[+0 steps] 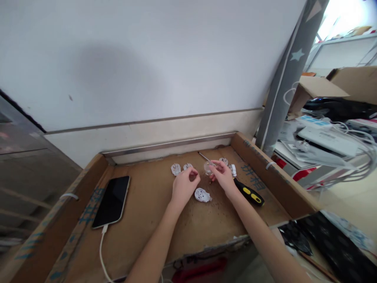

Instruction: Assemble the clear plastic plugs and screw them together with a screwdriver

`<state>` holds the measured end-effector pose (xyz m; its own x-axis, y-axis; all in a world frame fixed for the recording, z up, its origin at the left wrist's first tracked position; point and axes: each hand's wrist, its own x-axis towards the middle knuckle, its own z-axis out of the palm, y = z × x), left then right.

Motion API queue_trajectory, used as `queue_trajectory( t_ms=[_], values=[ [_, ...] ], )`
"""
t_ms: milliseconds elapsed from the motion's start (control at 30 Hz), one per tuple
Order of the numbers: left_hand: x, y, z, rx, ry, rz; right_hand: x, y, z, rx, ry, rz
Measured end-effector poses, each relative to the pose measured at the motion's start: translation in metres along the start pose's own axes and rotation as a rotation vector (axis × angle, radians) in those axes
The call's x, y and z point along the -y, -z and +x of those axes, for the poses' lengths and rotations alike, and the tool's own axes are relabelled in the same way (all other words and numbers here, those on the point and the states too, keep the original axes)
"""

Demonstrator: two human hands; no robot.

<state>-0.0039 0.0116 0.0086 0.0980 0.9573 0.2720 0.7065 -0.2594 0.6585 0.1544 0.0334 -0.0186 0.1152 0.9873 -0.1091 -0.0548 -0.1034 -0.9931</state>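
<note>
My right hand (224, 177) pinches a clear plastic plug piece (208, 168) between thumb and fingers. Beside it, my left hand (185, 185) is closed with thumb and fingertips together; whatever is in them is too small or hidden to make out. A white plug housing (202, 195) lies on the cardboard just below both hands. Under my right hand runs a screwdriver (249, 193) with a black and yellow handle, its shaft tip showing beyond the fingers. Two plug parts with metal pins, one at the far left (176, 169) and one (187, 166) near my left fingertips, lie behind that hand.
Another pinned plug part (224, 160) and a white plug piece (233, 170) lie behind my right hand. A phone (113, 202) with a white cable rests at left. Raised cardboard sides (273, 179) edge the work surface; a grey post (282, 86) stands at right.
</note>
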Motion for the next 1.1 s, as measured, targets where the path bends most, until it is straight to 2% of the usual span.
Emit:
queue_trajectory(
  t_ms=[167,367,500,767,933,1100],
  values=[
    [-0.003,0.002,0.001,-0.125,-0.033,-0.116,0.001,-0.003,-0.007,0.055,0.044,-0.046],
    [-0.005,-0.002,-0.001,-0.126,-0.069,-0.077,0.001,-0.006,-0.011,0.177,0.094,-0.086],
    [-0.002,-0.006,0.001,-0.114,-0.024,-0.201,0.000,-0.006,-0.012,0.207,0.149,-0.116],
    [-0.002,-0.008,0.002,-0.093,0.001,-0.416,-0.002,-0.007,-0.014,0.187,0.285,-0.219],
    [0.001,-0.008,0.005,-0.111,0.084,-0.525,-0.003,-0.004,-0.012,0.140,0.340,-0.294],
    [0.002,-0.007,0.005,-0.079,0.058,-0.481,-0.002,-0.003,-0.013,0.135,0.381,-0.346]
  ],
)
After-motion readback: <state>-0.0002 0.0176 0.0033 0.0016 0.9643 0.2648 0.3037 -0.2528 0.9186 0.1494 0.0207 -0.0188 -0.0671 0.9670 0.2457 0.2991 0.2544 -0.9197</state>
